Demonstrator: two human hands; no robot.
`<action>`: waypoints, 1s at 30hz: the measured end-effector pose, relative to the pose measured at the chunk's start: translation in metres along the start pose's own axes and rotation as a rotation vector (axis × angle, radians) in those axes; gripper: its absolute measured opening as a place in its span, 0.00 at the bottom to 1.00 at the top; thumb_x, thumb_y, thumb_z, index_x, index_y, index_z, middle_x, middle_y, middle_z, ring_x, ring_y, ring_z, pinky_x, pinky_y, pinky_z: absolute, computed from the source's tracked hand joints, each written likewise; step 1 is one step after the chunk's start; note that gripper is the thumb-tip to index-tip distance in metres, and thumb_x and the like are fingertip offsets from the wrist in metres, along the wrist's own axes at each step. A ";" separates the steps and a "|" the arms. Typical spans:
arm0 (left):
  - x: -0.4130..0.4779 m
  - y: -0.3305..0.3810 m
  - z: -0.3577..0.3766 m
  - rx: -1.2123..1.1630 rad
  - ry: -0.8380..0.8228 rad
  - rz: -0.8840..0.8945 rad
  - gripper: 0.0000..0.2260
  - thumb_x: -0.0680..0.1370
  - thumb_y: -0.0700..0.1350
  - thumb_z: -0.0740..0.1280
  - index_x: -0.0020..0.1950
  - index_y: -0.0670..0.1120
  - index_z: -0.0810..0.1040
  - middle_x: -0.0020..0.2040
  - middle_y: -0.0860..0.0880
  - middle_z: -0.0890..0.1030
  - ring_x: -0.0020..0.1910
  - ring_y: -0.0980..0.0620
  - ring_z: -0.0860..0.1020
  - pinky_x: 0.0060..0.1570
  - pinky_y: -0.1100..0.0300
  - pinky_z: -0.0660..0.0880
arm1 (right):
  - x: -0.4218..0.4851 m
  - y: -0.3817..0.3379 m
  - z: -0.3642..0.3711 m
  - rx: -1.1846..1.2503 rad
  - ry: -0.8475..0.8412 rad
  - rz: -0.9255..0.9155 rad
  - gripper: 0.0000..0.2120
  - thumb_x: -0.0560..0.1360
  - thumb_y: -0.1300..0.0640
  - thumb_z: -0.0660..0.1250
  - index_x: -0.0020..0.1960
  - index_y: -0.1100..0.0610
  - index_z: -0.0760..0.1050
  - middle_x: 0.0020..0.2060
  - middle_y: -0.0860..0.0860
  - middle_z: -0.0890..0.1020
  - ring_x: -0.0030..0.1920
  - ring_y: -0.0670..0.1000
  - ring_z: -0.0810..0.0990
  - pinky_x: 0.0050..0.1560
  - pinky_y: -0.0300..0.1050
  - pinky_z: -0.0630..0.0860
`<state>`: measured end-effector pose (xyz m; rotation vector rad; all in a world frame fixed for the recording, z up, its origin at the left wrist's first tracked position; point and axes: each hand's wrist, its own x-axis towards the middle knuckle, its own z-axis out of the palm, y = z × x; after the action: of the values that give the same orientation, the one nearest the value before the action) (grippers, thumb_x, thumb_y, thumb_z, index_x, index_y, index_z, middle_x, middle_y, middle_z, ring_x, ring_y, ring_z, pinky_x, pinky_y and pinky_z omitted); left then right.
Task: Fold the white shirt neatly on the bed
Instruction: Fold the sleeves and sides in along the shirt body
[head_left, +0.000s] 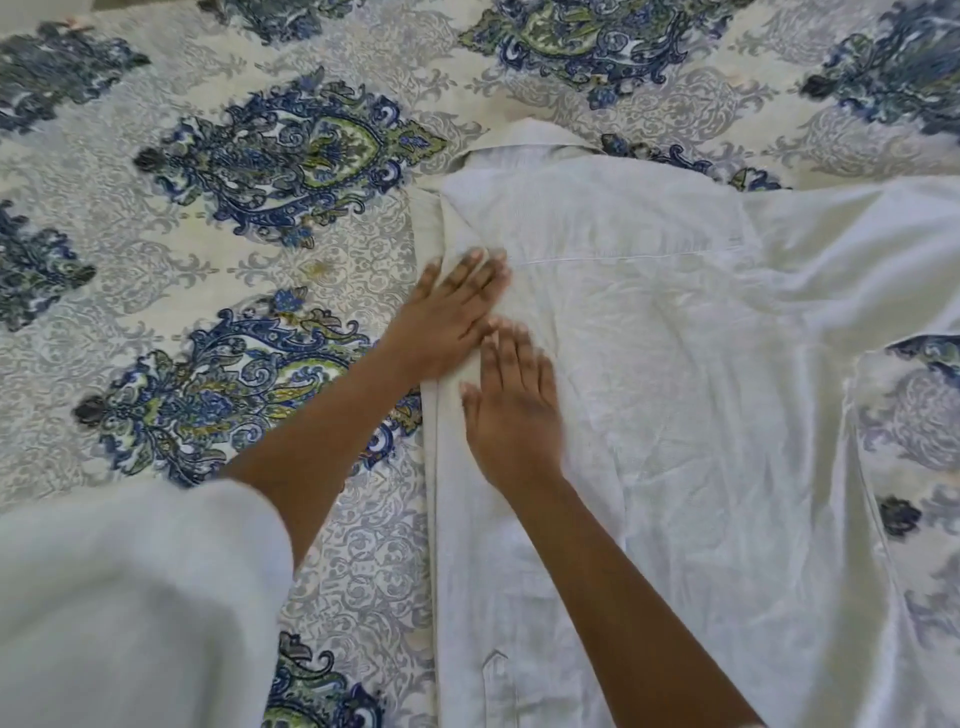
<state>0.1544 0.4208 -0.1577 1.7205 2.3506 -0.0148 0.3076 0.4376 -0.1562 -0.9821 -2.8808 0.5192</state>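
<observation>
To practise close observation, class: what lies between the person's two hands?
Head view: only a narrow wedge of the white shirt, its folded edge, between the left hand and right hand.

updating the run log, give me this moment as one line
left hand: flat on shirt edge | right hand: flat on shirt | one sleeve: spread out | surface: bed

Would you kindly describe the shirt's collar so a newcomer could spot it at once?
On the paisley bedspread lies a white shirt. Its collar sits at the far end, beyond the left hand: the only raised, folded band, peaking against the blue print.
</observation>
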 end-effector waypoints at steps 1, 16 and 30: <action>0.005 -0.009 0.000 0.031 0.010 0.026 0.30 0.75 0.58 0.33 0.77 0.53 0.43 0.78 0.51 0.43 0.76 0.52 0.40 0.73 0.49 0.39 | 0.006 0.003 0.006 -0.039 -0.013 0.006 0.27 0.78 0.48 0.48 0.72 0.62 0.63 0.72 0.59 0.64 0.73 0.56 0.61 0.72 0.54 0.53; -0.058 0.053 0.012 0.037 0.043 0.181 0.27 0.79 0.57 0.39 0.76 0.49 0.47 0.77 0.50 0.49 0.76 0.51 0.46 0.74 0.50 0.45 | -0.122 0.017 -0.007 -0.137 -0.002 0.322 0.27 0.78 0.50 0.49 0.71 0.65 0.63 0.72 0.62 0.62 0.74 0.58 0.57 0.73 0.55 0.45; -0.139 0.120 0.047 -0.014 -0.011 0.074 0.27 0.81 0.54 0.44 0.77 0.43 0.47 0.78 0.45 0.49 0.77 0.48 0.48 0.75 0.52 0.46 | -0.194 0.036 0.004 -0.154 -0.013 0.325 0.31 0.78 0.46 0.48 0.73 0.67 0.56 0.73 0.62 0.59 0.75 0.58 0.54 0.73 0.54 0.45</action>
<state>0.3155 0.3213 -0.1618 1.7951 2.2721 0.0043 0.4826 0.3460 -0.1611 -1.4882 -2.8181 0.3215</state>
